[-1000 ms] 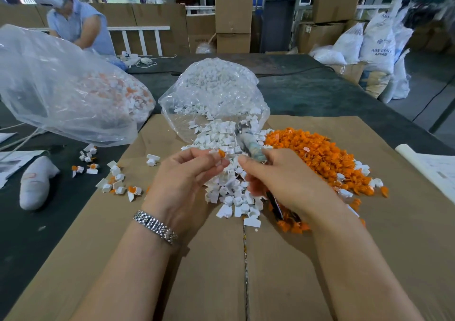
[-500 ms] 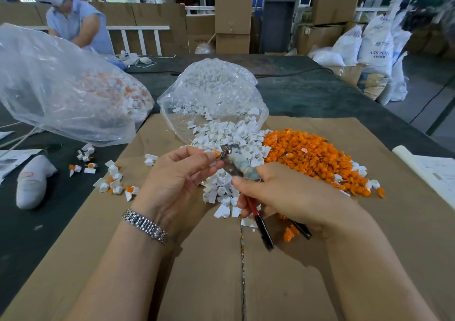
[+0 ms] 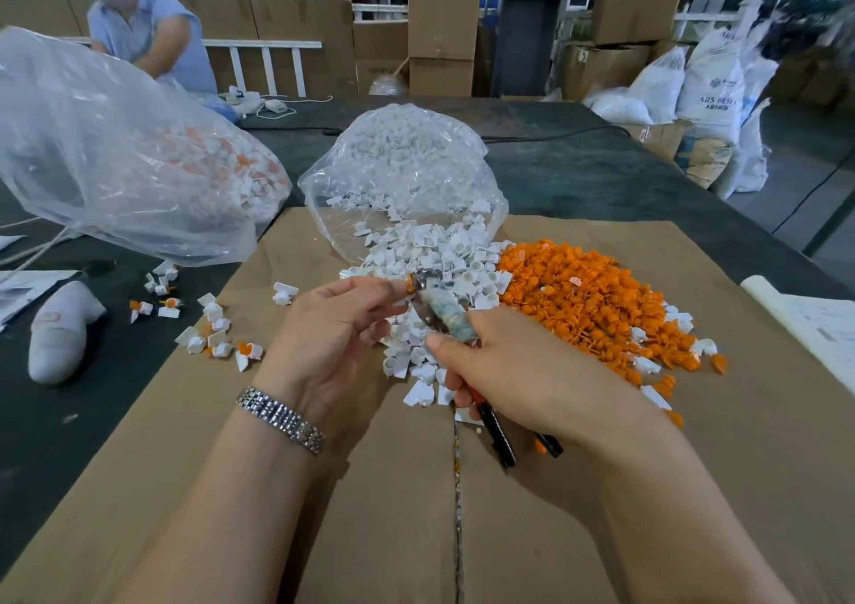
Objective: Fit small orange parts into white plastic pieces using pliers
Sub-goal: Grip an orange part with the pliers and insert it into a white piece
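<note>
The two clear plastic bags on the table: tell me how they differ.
The bag on the left holds white pieces mixed with orange, while the middle bag holds only white pieces. The left bag is larger and billows up, its mouth not visible; the middle bag lies open toward the cardboard sheet, spilling its white pieces onto it. Both are transparent, crinkled plastic.

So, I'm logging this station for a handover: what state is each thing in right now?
left hand: pinching a small piece with an orange part at the fingertips
right hand: gripping the pliers
pliers: tip at the held piece, handles spread
white pieces bag: open, spilling onto the cardboard
orange parts: loose heap
large bag: holds white and orange pieces
pieces at left: scattered, some with orange parts showing
</note>
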Available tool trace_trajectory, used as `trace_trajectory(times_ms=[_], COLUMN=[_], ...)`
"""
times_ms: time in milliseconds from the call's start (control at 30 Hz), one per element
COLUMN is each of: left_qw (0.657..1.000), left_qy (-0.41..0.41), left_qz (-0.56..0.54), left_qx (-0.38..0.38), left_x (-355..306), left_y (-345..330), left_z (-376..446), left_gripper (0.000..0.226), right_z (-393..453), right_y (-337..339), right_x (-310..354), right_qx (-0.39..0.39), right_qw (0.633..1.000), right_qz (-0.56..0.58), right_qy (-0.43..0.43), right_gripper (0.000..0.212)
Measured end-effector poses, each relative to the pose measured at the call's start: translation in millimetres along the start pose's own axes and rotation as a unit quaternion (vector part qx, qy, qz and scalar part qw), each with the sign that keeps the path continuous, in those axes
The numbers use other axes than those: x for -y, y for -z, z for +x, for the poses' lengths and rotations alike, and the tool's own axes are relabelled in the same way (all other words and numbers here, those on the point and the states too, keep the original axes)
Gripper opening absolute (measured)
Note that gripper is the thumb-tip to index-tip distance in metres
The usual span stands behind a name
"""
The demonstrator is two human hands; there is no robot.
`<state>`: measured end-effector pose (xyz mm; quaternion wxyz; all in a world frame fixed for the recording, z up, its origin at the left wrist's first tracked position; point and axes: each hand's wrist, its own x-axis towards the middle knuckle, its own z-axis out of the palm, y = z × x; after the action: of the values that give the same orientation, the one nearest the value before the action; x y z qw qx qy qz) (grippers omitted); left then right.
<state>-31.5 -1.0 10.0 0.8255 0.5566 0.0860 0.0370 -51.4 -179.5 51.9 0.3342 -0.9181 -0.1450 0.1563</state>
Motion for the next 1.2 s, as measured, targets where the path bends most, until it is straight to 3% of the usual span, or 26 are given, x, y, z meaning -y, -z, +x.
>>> trace_trajectory(times_ms=[100, 200, 267, 400, 600, 667, 733, 767, 867, 933, 1067, 1133, 1200], left_qw=[0.999, 0.999, 0.999, 0.999, 0.998, 0.998, 0.997, 0.997, 0.997, 0.998, 0.999, 0.999, 0.999], left_qy=[0.001, 0.001, 0.009, 0.017, 0.028, 0.027, 0.030, 0.027, 0.016, 0.005, -0.024, -0.035, -0.038], left_qz=[-0.034, -0.036, -0.042, -0.043, -0.042, -0.042, -0.039, -0.043, -0.059, -0.049, -0.013, -0.005, 0.009], left_qx=[-0.003, -0.002, -0.002, -0.008, -0.027, -0.043, -0.053, -0.050, -0.042, -0.033, -0.015, 0.013, 0.030], left_x=[1.7, 2.1, 1.0, 1.1, 1.9, 2.4, 2.4, 1.6, 0.3, -0.8, -2.8, -4.2, -4.8], left_y=[-0.1, 0.1, -0.7, 2.2, 0.2, -0.8, -1.8, -3.2, -5.7, -7.5, -5.4, -2.4, -1.3], left_z=[1.4, 3.2, 2.5, 2.2, 1.6, 0.9, -0.1, -2.3, -6.0, -6.7, -8.8, -9.8, -10.0], left_gripper=[0.002, 0.011, 0.001, 0.015, 0.002, 0.013, 0.008, 0.002, 0.022, 0.006, 0.010, 0.009, 0.007], right_z=[0.5, 1.3, 1.5, 1.4, 7.2, 9.2, 10.3, 10.5, 10.3, 8.3, -1.8, -6.9, -8.7], right_y=[-2.9, -4.2, -5.5, -8.6, -18.0, -21.8, -22.8, -22.3, -17.5, -13.1, 1.5, 11.1, 20.9], right_x=[1.8, 2.2, 2.3, 2.6, 1.4, 1.6, 0.9, 0.1, -2.7, -4.4, -5.9, -8.6, -13.1], right_qx=[0.001, 0.003, -0.002, -0.028, -0.062, -0.073, -0.076, -0.075, -0.056, -0.027, 0.009, -0.002, -0.054], right_qw=[1.000, 1.000, 1.000, 0.999, 0.998, 0.997, 0.997, 0.997, 0.998, 0.998, 0.986, 0.983, 0.990], right_qz=[-0.002, 0.015, 0.020, 0.028, 0.018, 0.016, 0.011, 0.009, 0.023, 0.062, 0.161, 0.178, 0.116], right_qy=[0.003, 0.006, 0.006, 0.006, -0.004, -0.002, -0.004, -0.007, -0.017, -0.017, -0.038, -0.052, -0.058], right_gripper=[0.046, 0.050, 0.052, 0.047, 0.040, 0.038, 0.038, 0.038, 0.041, 0.042, 0.047, 0.053, 0.057])
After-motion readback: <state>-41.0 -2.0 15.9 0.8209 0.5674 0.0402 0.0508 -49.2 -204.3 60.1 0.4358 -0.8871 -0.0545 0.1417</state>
